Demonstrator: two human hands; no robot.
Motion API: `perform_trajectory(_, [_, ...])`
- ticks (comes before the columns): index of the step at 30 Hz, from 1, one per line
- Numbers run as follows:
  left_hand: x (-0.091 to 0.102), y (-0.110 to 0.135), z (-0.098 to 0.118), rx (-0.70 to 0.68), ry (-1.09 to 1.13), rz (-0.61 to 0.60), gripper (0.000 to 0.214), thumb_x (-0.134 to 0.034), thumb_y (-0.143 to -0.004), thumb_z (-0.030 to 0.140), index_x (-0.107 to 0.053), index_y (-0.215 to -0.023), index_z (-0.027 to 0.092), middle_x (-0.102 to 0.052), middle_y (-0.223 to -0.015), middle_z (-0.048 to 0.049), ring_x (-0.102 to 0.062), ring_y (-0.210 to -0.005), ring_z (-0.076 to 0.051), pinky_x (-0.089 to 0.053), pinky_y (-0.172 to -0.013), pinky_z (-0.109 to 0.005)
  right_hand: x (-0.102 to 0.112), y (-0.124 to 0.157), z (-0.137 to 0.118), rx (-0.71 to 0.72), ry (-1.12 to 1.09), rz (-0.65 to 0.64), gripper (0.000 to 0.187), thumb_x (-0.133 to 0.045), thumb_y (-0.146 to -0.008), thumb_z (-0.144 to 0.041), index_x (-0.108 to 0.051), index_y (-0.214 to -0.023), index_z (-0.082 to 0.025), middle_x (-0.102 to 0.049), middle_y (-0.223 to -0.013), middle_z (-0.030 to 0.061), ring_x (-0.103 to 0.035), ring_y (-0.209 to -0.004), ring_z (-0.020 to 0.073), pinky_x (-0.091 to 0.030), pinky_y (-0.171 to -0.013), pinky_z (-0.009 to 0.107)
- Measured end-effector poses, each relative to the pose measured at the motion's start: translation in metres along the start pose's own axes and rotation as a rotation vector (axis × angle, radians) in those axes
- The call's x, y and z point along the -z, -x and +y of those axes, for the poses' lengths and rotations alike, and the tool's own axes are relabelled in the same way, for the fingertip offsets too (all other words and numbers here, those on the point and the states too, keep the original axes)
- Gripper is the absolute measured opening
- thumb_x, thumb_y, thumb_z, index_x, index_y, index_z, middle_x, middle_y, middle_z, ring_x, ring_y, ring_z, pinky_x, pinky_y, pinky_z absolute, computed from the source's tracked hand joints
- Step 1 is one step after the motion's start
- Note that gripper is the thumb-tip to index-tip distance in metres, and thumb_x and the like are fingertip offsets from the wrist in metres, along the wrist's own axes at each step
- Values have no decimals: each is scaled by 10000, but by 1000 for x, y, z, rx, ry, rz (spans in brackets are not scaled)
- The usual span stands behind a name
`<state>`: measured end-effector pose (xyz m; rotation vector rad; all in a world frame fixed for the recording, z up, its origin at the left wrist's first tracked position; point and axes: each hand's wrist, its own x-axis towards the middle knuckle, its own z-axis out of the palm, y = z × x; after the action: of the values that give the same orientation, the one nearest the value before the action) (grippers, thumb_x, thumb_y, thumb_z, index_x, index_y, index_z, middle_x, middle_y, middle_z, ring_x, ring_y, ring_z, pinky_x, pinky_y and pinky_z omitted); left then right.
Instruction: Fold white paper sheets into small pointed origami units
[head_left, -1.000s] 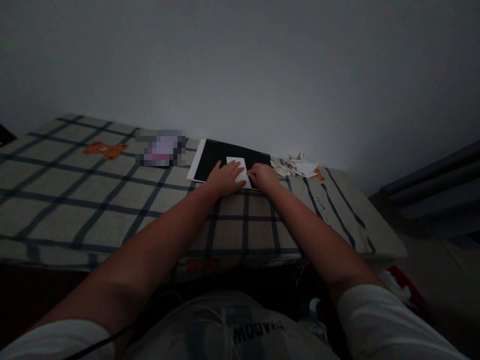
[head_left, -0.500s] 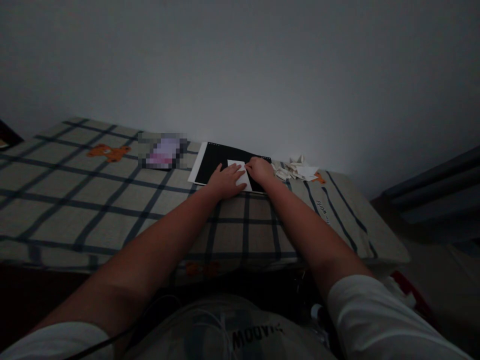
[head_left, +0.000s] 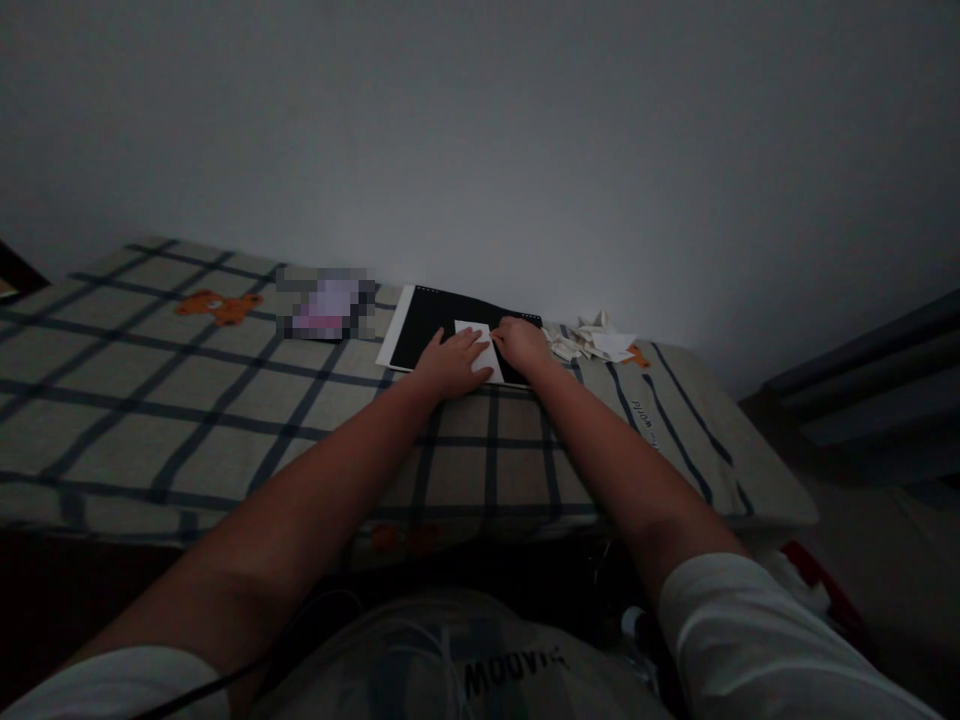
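A small white sheet of paper (head_left: pixel 474 334) lies on a black mat with a white left border (head_left: pixel 422 322), at the far side of a checked cloth. My left hand (head_left: pixel 451 363) lies flat on the sheet's near left part, fingers stretched out and pointing right. My right hand (head_left: pixel 520 344) rests at the sheet's right edge with curled fingers pressing down on it. Whether those fingers pinch the paper is too dim to tell.
A heap of small folded white paper pieces (head_left: pixel 592 337) lies just right of the mat. A blurred purple item (head_left: pixel 324 301) sits left of it. The checked cloth with orange bears (head_left: pixel 214 306) covers the surface against a pale wall; dark furniture stands at right.
My right hand has slid a little farther along the sheet's right edge, away from me. My left hand stays flat on the paper. The view has shifted slightly.
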<state>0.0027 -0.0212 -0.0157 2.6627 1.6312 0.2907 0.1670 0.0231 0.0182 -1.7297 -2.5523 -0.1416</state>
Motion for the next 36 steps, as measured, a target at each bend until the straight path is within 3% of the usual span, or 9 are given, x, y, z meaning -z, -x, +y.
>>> perform_trajectory(8, [1,0,0,-4,-18,-7,634,-350,-1002,519,-389,-1539,184,-300,-1648,-94,-261,-1525,-252,-153,-1231,-574,2,41,-1,108,75,58,371,-407,-1012,-285,-766,-1048,-202,-707,-1115,97,-630,-1030,233,-433,-743,300])
perform_trajectory(14, [2,0,0,1,-10,-13,629,-348,-1000,522,-396,-1536,195,-289,-1653,-83,-259,-1527,-249,-138,-1235,-573,8,70,-5,166,57,13,365,-407,-1020,-287,-762,-1051,-208,-706,-1092,95,-614,-1056,216,-419,-741,286])
perform_trajectory(21, [1,0,0,2,2,2,634,-355,-997,529,-399,-1535,197,-301,-1648,-88,-262,-1525,-251,-137,-1235,-567,13,87,-10,99,-26,-23,340,-459,-1004,-327,-772,-1015,-198,-725,-1049,79,-653,-951,201,-423,-714,288])
perform_trajectory(29, [2,2,-1,-10,3,2,624,-383,-995,518,-398,-1534,203,-305,-1647,-104,-267,-1523,-262,-149,-1229,-569,28,69,2,113,-120,-126,219,-592,-905,-285,-800,-886,-218,-761,-952,63,-670,-855,200,-454,-713,289])
perform_trajectory(33, [7,3,-1,-35,12,-23,600,-409,-999,461,-392,-1533,189,-300,-1646,-123,-252,-1528,-271,-148,-1221,-597,19,39,15,192,-247,103,273,-536,-955,-265,-786,-1008,-170,-750,-1082,104,-667,-1020,215,-494,-898,330])
perform_trajectory(36, [11,3,-3,-79,17,-47,570,-454,-981,404,-432,-1508,187,-292,-1649,-126,-218,-1539,-274,-169,-1218,-591,-3,21,21,289,-323,188,360,-535,-945,-185,-691,-1268,-156,-662,-1352,112,-579,-1280,215,-430,-1095,365])
